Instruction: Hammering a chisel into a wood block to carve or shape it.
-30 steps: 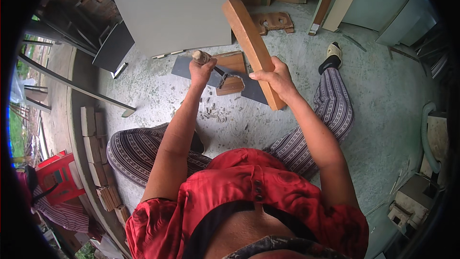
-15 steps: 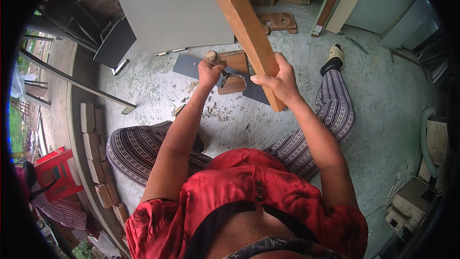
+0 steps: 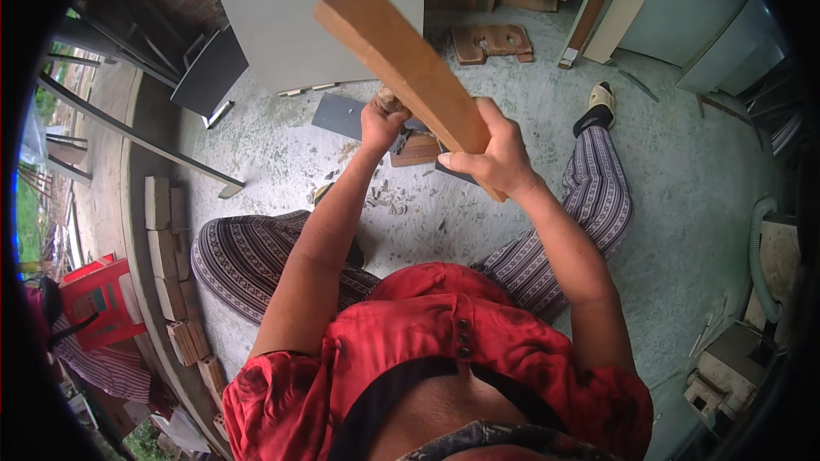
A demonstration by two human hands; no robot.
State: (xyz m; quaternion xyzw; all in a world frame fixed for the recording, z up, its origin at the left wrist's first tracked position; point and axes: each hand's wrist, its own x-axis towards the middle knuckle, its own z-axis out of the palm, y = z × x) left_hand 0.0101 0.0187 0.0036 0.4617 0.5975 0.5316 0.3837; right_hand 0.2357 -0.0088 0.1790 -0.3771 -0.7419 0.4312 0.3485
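My left hand (image 3: 380,130) is closed around a chisel whose worn wooden handle (image 3: 389,101) stands up out of the fist. Below the fist, the tip is mostly hidden. My right hand (image 3: 500,154) grips the lower end of a thick wooden block (image 3: 397,47), with its upper end leaning left over the chisel handle. Whether block and handle touch I cannot tell. Under both hands a dark grey slab (image 3: 337,116) lies across a brown wooden board (image 3: 416,152), partly covered by the block. Grey chips (image 3: 389,198) are scattered on the floor nearby.
My legs (image 3: 589,175) are spread to either side of the work. A large pale panel (image 3: 316,17) and a brown board with holes (image 3: 491,43) are beyond. A metal bar (image 3: 141,132), stacked bricks (image 3: 171,260) and a red plastic chair (image 3: 98,303) are on the left.
The wooden block has swung left and down, so its upper part now overlaps the chisel handle. My left hand keeps its hold, nearly in place.
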